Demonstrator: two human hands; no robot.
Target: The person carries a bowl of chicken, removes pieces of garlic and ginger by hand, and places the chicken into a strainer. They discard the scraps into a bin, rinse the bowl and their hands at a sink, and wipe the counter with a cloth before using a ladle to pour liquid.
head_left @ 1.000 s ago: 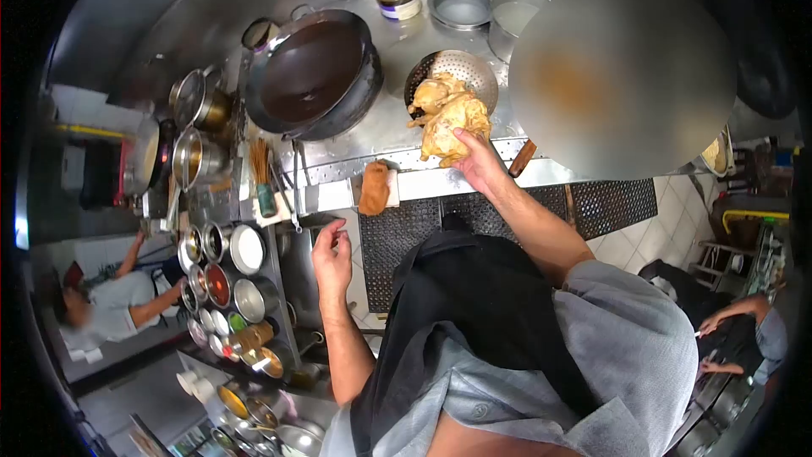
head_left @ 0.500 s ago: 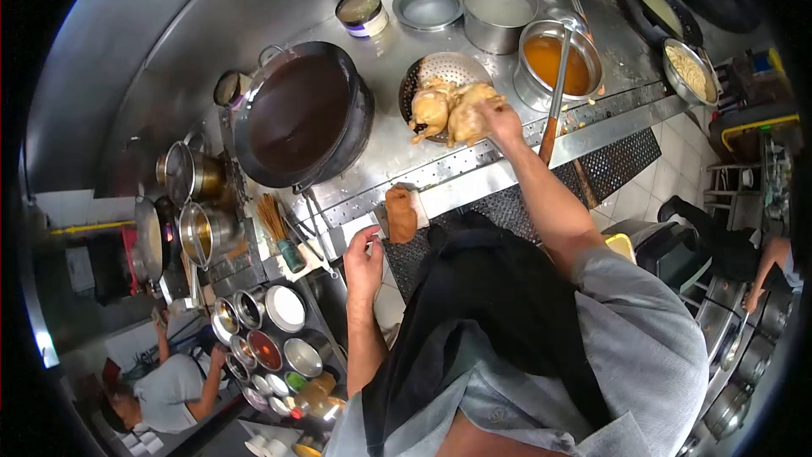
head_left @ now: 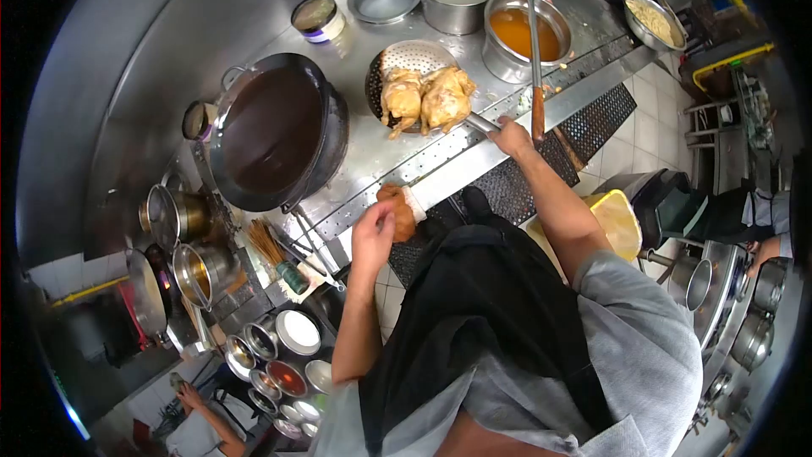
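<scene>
Two whole chickens [head_left: 425, 99] already lie in the strainer [head_left: 404, 63] at twelve o'clock; right hand [head_left: 512, 134] grips its handle, left hand [head_left: 373, 233] pinches the brown cloth [head_left: 399, 210].

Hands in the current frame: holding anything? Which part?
Right hand grips the handle end of the perforated strainer carrying two fried chickens. Left hand rests on the brown cloth; a grip there cannot be told.

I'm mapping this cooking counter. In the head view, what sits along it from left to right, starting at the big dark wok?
Dark wok → perforated strainer holding two whole chickens → pot of orange sauce with a long ladle → bowl of noodles.
</scene>
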